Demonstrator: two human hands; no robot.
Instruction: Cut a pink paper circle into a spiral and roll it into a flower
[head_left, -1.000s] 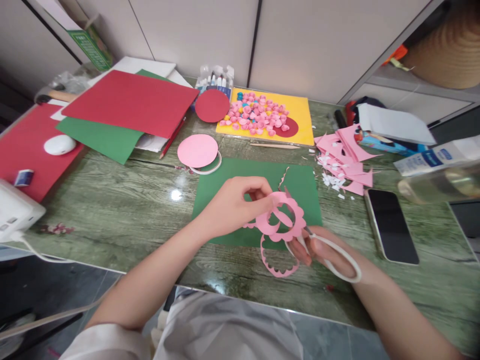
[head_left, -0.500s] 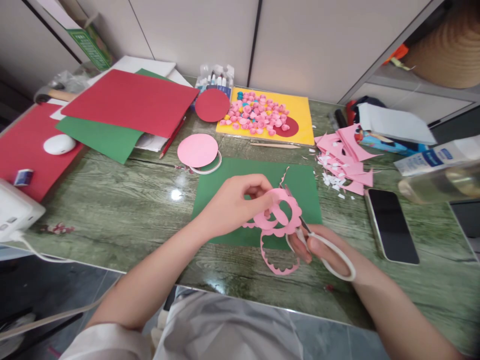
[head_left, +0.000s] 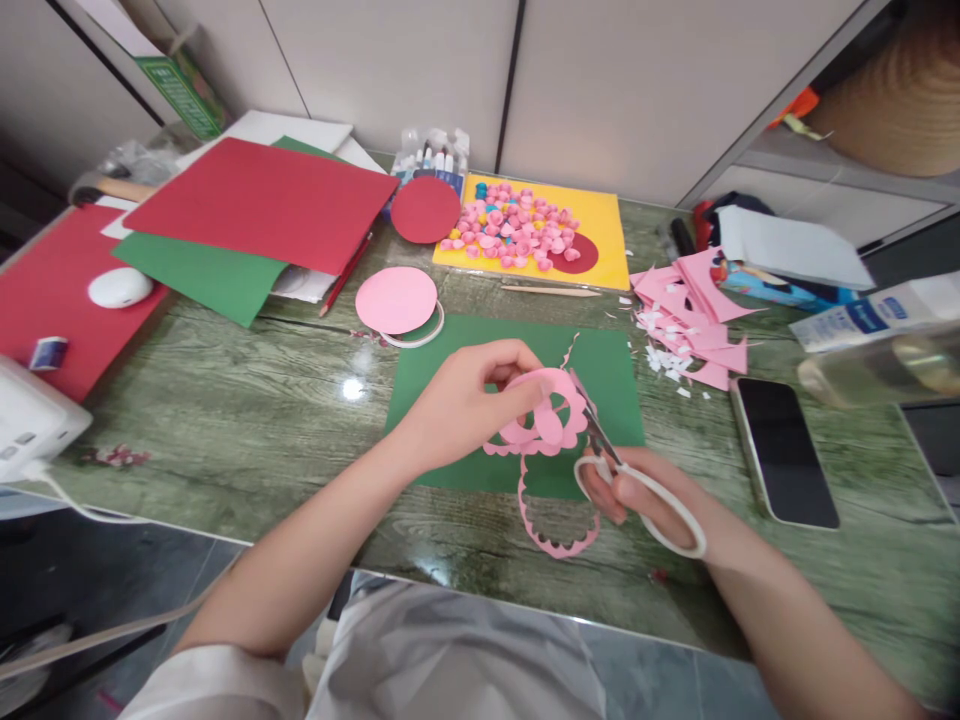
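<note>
My left hand (head_left: 487, 395) pinches a pink paper cutout (head_left: 549, 425) with openings inside and a scalloped outer edge. My right hand (head_left: 637, 480) grips white-handled scissors (head_left: 600, 440), fingers through the loops. Their blades lie along the right edge of the cutout. From the cutout a thin scalloped strip of pink paper (head_left: 559, 552) hangs down in a loop. Beneath the hands a green sheet (head_left: 450, 345) lies on the table, with a small curled paper strip (head_left: 571, 350) near its upper edge.
Pink paper scraps (head_left: 694, 330) and a phone (head_left: 784, 450) are on the right. Behind lie a wooden stick (head_left: 551, 291) and a yellow sheet (head_left: 611, 230) bearing many small pink pieces. Pink (head_left: 396, 299) and red (head_left: 425, 210) discs, plus red sheets (head_left: 262, 205), lie leftward.
The pink cutout has tilted and shifted slightly left in my left hand. The scissors now show more of their blades, along the cutout's right edge.
</note>
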